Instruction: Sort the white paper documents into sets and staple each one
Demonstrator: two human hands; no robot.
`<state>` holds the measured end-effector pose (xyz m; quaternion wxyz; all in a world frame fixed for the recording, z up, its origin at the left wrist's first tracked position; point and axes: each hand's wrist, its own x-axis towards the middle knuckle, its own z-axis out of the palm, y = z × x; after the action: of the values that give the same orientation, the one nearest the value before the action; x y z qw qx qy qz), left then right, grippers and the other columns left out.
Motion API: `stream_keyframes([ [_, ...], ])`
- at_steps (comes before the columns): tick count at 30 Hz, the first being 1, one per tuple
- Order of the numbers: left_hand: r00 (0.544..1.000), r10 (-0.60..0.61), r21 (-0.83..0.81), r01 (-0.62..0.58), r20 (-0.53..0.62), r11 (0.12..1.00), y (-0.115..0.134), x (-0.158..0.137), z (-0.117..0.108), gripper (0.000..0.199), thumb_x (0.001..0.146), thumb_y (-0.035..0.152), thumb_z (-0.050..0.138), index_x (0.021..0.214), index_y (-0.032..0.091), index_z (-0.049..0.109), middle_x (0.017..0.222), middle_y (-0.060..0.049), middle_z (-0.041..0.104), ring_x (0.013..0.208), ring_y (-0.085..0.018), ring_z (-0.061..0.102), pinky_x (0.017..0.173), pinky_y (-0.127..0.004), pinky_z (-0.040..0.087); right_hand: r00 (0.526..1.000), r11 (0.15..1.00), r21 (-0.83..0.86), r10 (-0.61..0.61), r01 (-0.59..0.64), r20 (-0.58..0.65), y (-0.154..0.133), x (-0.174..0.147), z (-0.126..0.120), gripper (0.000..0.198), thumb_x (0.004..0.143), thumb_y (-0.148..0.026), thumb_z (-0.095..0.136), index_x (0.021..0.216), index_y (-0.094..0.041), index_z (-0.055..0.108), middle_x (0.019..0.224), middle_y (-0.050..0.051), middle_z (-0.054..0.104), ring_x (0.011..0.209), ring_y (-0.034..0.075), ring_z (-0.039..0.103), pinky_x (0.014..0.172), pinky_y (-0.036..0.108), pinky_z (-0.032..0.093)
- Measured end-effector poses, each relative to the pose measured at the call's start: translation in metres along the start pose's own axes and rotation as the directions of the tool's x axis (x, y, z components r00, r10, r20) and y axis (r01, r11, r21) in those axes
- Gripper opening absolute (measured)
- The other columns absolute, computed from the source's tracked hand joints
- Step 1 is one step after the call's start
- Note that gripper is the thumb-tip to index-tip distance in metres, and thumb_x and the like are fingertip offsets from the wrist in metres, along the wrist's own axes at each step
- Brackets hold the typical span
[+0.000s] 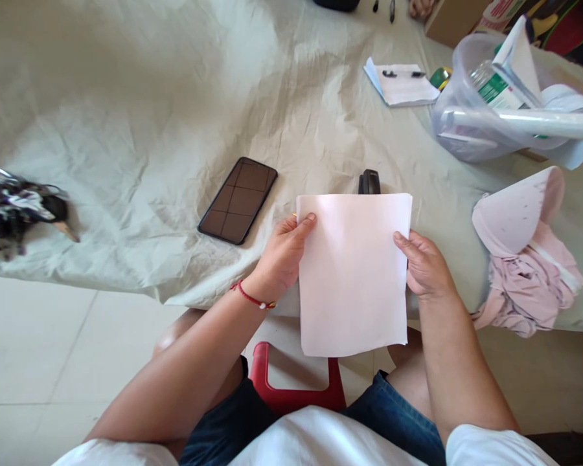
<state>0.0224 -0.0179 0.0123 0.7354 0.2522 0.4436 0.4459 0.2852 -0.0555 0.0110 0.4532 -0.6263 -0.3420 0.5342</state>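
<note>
A pale pink sheet of paper point(352, 272) is held flat over the near edge of a table draped in a wrinkled cream cloth point(140, 129). My left hand point(282, 255) pinches its left edge near the top, thumb on the sheet. My right hand point(423, 264) grips its right edge. A black stapler point(369, 182) pokes out from behind the sheet's top edge. A black phone point(238, 200) lies screen up to the left of my left hand.
Pink paper rolled into a cone point(517, 210) rests on crumpled pink paper point(532, 291) at the right. Behind are a clear plastic tub point(495, 120) holding rolled paper, a notepad with pen point(402, 83), and a dark tangled bundle point(19, 207) at far left. A red stool point(296, 388) stands between my knees.
</note>
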Motion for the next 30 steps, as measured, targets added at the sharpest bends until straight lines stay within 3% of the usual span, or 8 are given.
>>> stream_keyframes([
  [5,1.000,0.012,0.022,-0.012,-0.013,1.000,-0.003,0.000,0.000,0.059,0.078,0.070,0.096,0.102,0.021,0.074,0.093,-0.009,0.087,0.095,-0.031,0.085,0.078,-0.039,0.068,0.958,0.981,-0.044,-0.193,0.188,-0.211,0.009,0.011,-0.001,0.052,0.073,-0.066,0.101,0.099,-0.027,0.080,0.102,0.001,0.086,0.100,0.025,0.081,0.109,0.047,0.065],
  [15,1.000,0.028,0.049,-0.027,-0.011,0.998,-0.003,-0.003,0.001,0.053,0.083,0.066,0.094,0.101,0.021,0.074,0.093,-0.010,0.086,0.091,-0.031,0.085,0.074,-0.038,0.064,0.928,0.962,-0.133,-0.265,0.237,-0.262,0.018,0.017,0.000,0.049,0.078,-0.069,0.096,0.094,-0.026,0.080,0.090,0.000,0.079,0.084,0.022,0.072,0.090,0.040,0.062],
  [24,0.999,0.047,0.039,-0.048,0.009,0.998,-0.001,-0.005,0.000,0.050,0.081,0.060,0.099,0.103,0.021,0.079,0.103,-0.010,0.088,0.089,-0.027,0.083,0.077,-0.037,0.065,0.944,0.982,-0.034,-0.190,0.188,-0.269,0.014,0.016,0.004,0.048,0.068,-0.063,0.104,0.088,-0.026,0.081,0.085,-0.002,0.078,0.080,0.019,0.069,0.089,0.039,0.061],
  [30,0.998,0.053,0.028,-0.053,0.020,0.998,-0.001,-0.003,-0.001,0.050,0.081,0.057,0.099,0.108,0.021,0.078,0.104,-0.010,0.089,0.096,-0.031,0.085,0.083,-0.041,0.067,0.963,0.986,0.091,-0.114,0.140,-0.245,0.013,0.015,0.006,0.046,0.063,-0.055,0.108,0.088,-0.027,0.083,0.089,-0.002,0.082,0.083,0.019,0.074,0.091,0.038,0.064],
])
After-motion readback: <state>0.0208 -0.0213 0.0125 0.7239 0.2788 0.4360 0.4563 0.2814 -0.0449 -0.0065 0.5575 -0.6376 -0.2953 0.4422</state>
